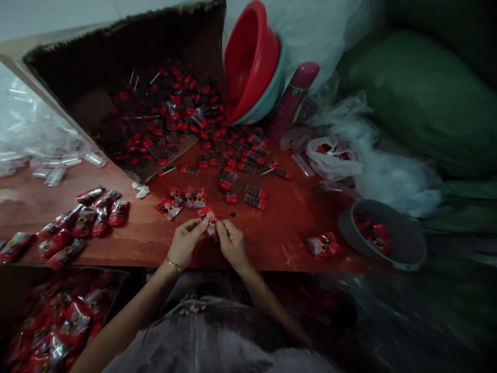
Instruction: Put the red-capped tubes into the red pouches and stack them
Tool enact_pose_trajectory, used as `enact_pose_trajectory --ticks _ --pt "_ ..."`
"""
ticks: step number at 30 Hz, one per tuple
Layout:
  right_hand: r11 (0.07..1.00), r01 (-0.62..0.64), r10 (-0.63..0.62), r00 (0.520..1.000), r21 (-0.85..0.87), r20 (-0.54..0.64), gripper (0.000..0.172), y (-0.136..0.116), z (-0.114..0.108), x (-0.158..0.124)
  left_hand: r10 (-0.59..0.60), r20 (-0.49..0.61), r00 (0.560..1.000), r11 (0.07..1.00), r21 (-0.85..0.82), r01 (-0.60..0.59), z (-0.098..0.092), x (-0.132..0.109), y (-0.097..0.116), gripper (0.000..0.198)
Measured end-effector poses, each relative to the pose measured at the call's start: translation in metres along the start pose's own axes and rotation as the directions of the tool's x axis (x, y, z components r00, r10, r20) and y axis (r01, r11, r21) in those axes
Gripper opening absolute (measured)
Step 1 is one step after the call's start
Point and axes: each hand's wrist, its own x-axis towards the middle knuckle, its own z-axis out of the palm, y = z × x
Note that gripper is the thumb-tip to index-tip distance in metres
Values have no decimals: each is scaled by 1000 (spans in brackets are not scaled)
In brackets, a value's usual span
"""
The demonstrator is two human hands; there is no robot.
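Note:
Both hands meet near the front edge of the red-brown table (279,228). My left hand (187,239), with a gold bangle at the wrist, and my right hand (231,241) pinch one small red packet (210,218) between their fingertips. A short row of similar red packets (182,199) lies just beyond the hands. Small red-and-dark sachets (240,160) are scattered farther back, spilling from a tipped cardboard box (116,62).
Filled packets (77,220) lie in a line at the left. A box of packets (58,321) sits below the table edge. A grey bowl (404,243) holds red pieces at the right. Stacked red basins (252,57), a maroon bottle (293,96), and plastic bags (337,155) stand behind.

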Motion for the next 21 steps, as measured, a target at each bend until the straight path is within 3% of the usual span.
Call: enact_pose_trajectory --ticks 10,21 --pt "996 -48 49 999 71 -17 36 15 -6 -7 -64 67 996 998 25 62 5 -4 -8 40" --pt "996 22 -19 999 -89 42 32 23 -2 -10 -73 21 997 997 4 73 1 -5 -14 47"
